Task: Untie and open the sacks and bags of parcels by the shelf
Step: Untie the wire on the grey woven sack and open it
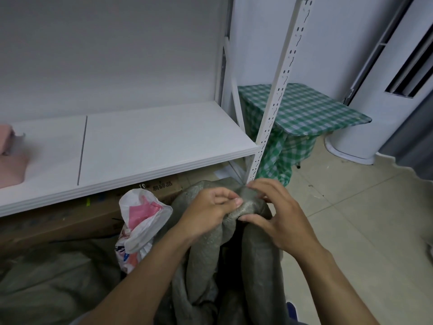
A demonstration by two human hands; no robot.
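A grey-green woven sack [203, 259] stands on the floor in front of the white shelf [140, 146], its top twisted into a thick knot [248, 202]. My left hand [206, 212] grips the knot from the left, thumb on top. From the right, my right hand [278, 216] pinches the same knot with curled fingers. A white plastic bag [140, 221] with pink contents sits just left of the sack, its mouth loose. Another grey sack [54, 285] lies at the lower left.
Cardboard boxes [77, 221] sit under the shelf. A pink object [9, 158] lies on the shelf's left end. A green checked table [311, 109] stands right of the shelf post [278, 90], with a white standing unit [384, 113] beyond. Tiled floor [351, 219] lies to the right.
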